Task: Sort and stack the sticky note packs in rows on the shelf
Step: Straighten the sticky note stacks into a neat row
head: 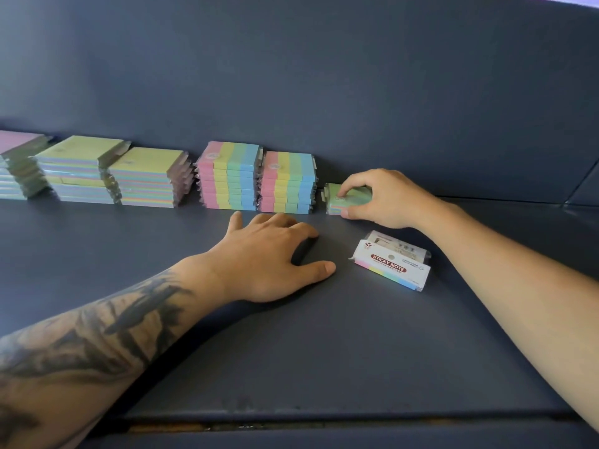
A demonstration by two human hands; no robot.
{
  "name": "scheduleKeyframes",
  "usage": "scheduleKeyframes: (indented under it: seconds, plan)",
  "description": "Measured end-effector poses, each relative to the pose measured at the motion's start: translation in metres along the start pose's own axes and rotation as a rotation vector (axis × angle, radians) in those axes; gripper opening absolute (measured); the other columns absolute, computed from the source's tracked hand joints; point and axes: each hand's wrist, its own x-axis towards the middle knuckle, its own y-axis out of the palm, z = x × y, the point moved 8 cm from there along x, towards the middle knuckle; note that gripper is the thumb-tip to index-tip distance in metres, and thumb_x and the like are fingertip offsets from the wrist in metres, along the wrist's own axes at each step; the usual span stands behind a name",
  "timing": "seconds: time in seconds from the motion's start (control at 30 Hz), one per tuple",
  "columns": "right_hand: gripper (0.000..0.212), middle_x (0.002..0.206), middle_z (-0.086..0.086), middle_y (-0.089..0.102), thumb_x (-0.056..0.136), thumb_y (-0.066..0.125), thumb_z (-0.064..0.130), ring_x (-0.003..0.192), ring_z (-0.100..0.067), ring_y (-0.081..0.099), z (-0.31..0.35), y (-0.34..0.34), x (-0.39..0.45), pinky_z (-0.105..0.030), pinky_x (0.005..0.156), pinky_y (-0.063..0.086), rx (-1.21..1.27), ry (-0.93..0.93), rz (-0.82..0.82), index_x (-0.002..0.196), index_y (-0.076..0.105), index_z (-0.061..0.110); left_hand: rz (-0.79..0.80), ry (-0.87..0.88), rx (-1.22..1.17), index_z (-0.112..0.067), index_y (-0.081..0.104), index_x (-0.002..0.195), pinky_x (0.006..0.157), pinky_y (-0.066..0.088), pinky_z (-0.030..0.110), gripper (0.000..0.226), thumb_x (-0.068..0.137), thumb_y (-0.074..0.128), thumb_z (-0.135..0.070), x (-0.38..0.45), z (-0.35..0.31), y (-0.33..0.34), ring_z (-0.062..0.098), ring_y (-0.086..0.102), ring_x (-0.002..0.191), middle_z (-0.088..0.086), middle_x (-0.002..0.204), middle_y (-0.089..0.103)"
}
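Observation:
Stacks of sticky note packs line the back of the dark blue shelf (291, 351). Two striped pink-yellow-green-blue stacks (228, 176) (287, 183) stand in the middle. To their right my right hand (385, 199) grips a low green pack (334, 197) that sits on the shelf by the back wall, thumb on its front edge and fingers on top. A white pack labelled STICKY NOTE (392, 260) lies loose in front of it. Resting flat on the shelf in front of the striped stacks, my left hand (269, 254) has spread fingers and holds nothing.
Left of the striped stacks stand two yellow-green topped stacks (81, 166) (149, 176) and a pink-topped one (17, 163) at the frame's edge. The shelf's back wall (324, 76) rises right behind them. The front lip of the shelf (291, 422) runs along the bottom.

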Motion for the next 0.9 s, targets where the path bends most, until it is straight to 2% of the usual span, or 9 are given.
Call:
scheduleKeyframes:
  seconds: [0.2, 0.27, 0.37, 0.43, 0.53, 0.63, 0.8, 0.9]
  plan:
    - [0.029, 0.121, 0.006, 0.061, 0.087, 0.077, 0.044, 0.106, -0.02, 0.053, 0.001, 0.003, -0.002, -0.034, 0.082, 0.041, 0.008, 0.001, 0.011, 0.114, 0.066, 0.044, 0.012, 0.003, -0.001, -0.048, 0.036, 0.15, 0.121, 0.016, 0.061, 0.073, 0.088, 0.032, -0.086, 0.001, -0.001, -0.001, 0.018, 0.031, 0.147, -0.012, 0.156, 0.037]
    - [0.033, 0.126, 0.006, 0.059, 0.088, 0.075, 0.043, 0.111, -0.021, 0.053, 0.002, 0.005, -0.003, -0.036, 0.086, 0.044, -0.004, 0.008, 0.039, 0.118, 0.064, 0.045, 0.005, 0.004, 0.002, -0.048, 0.037, 0.149, 0.12, 0.018, 0.059, 0.073, 0.087, 0.032, -0.086, 0.001, -0.001, -0.001, 0.018, 0.032, 0.146, -0.013, 0.155, 0.038]
    - [0.049, 0.14, 0.011, 0.053, 0.089, 0.074, 0.04, 0.124, -0.018, 0.051, 0.006, -0.003, -0.012, -0.038, 0.1, 0.044, 0.001, -0.005, 0.027, 0.135, 0.056, 0.045, 0.0, 0.007, 0.001, -0.049, 0.037, 0.148, 0.12, 0.02, 0.058, 0.073, 0.086, 0.032, -0.087, 0.001, 0.0, 0.0, 0.018, 0.034, 0.145, -0.013, 0.154, 0.039]
    - [0.053, 0.141, 0.012, 0.053, 0.091, 0.072, 0.036, 0.126, -0.014, 0.049, 0.012, -0.014, -0.026, -0.033, 0.099, 0.041, 0.027, -0.032, -0.033, 0.139, 0.054, 0.043, -0.005, 0.009, 0.0, -0.049, 0.037, 0.148, 0.12, 0.021, 0.058, 0.073, 0.086, 0.031, -0.087, 0.002, 0.0, 0.0, 0.018, 0.035, 0.144, -0.013, 0.153, 0.04]
    - [0.04, 0.124, 0.013, 0.058, 0.09, 0.072, 0.036, 0.116, -0.012, 0.053, 0.021, -0.021, -0.055, -0.029, 0.09, 0.039, 0.055, -0.072, -0.066, 0.128, 0.062, 0.042, -0.014, 0.002, -0.008, -0.05, 0.038, 0.147, 0.12, 0.02, 0.057, 0.073, 0.085, 0.032, -0.088, 0.002, 0.001, 0.0, 0.019, 0.036, 0.143, -0.012, 0.152, 0.041]
    - [0.029, 0.115, 0.021, 0.059, 0.087, 0.072, 0.045, 0.11, -0.005, 0.055, 0.024, -0.018, -0.089, -0.028, 0.091, 0.045, 0.098, -0.083, -0.015, 0.115, 0.067, 0.044, -0.02, 0.004, -0.014, -0.051, 0.039, 0.147, 0.121, 0.02, 0.057, 0.074, 0.084, 0.032, -0.089, 0.001, -0.001, -0.001, 0.02, 0.036, 0.143, -0.011, 0.152, 0.042]
    - [0.028, 0.114, 0.022, 0.063, 0.08, 0.072, 0.058, 0.107, -0.002, 0.055, 0.02, -0.014, -0.126, -0.031, 0.091, 0.049, 0.055, -0.066, 0.019, 0.105, 0.068, 0.044, -0.034, 0.018, -0.051, -0.053, 0.044, 0.141, 0.119, 0.024, 0.056, 0.088, 0.069, 0.021, -0.098, 0.0, -0.001, 0.0, 0.019, 0.042, 0.137, -0.012, 0.143, 0.048]
    - [0.03, 0.115, 0.023, 0.064, 0.079, 0.077, 0.055, 0.112, -0.004, 0.056, 0.022, -0.012, -0.135, -0.035, 0.095, 0.049, 0.075, -0.061, -0.018, 0.105, 0.071, 0.041, -0.074, 0.053, -0.11, -0.052, 0.049, 0.136, 0.117, 0.031, 0.052, 0.084, 0.068, 0.025, -0.095, -0.002, -0.004, -0.002, 0.018, 0.048, 0.13, -0.012, 0.135, 0.054]
